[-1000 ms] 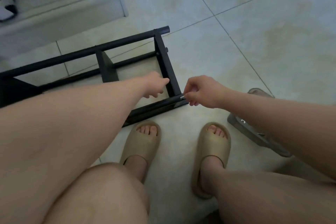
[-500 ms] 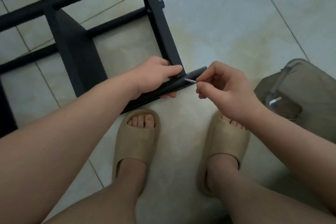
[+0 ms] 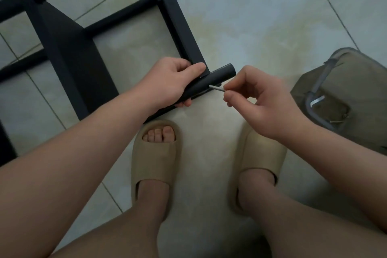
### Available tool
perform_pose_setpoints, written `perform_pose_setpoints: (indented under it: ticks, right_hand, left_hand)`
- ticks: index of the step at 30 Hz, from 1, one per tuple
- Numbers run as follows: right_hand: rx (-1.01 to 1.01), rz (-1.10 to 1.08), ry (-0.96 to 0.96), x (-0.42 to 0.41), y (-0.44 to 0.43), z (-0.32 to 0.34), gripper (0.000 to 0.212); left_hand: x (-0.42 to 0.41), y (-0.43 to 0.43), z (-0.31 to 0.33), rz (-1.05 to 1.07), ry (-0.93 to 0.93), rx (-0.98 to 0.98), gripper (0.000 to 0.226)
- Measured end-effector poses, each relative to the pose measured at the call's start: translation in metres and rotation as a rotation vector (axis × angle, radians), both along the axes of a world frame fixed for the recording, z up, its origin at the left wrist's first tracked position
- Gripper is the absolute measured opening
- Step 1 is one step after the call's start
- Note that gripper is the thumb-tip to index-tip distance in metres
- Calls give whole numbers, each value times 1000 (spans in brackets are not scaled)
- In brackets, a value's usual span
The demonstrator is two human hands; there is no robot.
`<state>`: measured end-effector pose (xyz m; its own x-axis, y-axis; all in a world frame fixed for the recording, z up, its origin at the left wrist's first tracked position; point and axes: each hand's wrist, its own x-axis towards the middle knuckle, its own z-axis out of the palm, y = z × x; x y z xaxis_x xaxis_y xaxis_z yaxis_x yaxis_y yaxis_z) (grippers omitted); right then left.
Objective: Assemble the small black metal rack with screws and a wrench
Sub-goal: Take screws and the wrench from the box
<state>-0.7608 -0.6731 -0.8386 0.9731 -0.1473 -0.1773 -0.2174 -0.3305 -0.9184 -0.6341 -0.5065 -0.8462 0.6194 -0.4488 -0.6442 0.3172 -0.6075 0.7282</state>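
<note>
Nearest to us, at 6 o'clock, our feet in beige slippers [image 3: 155, 159] stand on the tiled floor [image 3: 261, 16]. Little has changed since half a second ago. The left hand [image 3: 169, 81] still grasps the black tube [image 3: 217, 75] of the rack [image 3: 69, 48], and the right hand [image 3: 261, 102] still pinches a thin silver screw [image 3: 216, 88] whose tip touches the tube. The tube end stands free, with bare floor toward 1 o'clock. At 3 o'clock lies an olive bag [image 3: 356, 77] with a small L-shaped silver wrench [image 3: 317, 100] on it.
</note>
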Motion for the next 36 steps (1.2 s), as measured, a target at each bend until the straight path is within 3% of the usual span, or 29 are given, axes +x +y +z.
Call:
perform_pose_setpoints:
  ticks: [3, 7, 14, 25, 31, 36]
  right_hand:
    - [-119, 63, -69, -3, 1, 1, 2]
    - [-285, 118, -172, -7, 4, 0, 8]
    - [-364, 141, -226, -3, 10, -6, 10]
    - [-67, -68, 81, 5, 22, -15, 4]
    - [413, -339, 244, 9, 34, -9, 20]
    - [180, -223, 198, 9, 30, -8, 24]
  left_hand:
    - [0, 1, 1, -4, 19, -2, 36]
    - [-1, 2, -1, -6, 31, -9, 35]
    - [0, 4, -7, -13, 40, -36, 34]
    - [2, 5, -11, -20, 50, -64, 37]
    - [1, 5, -12, -20, 45, -75, 38]
    - [1, 5, -12, -22, 38, -70, 42]
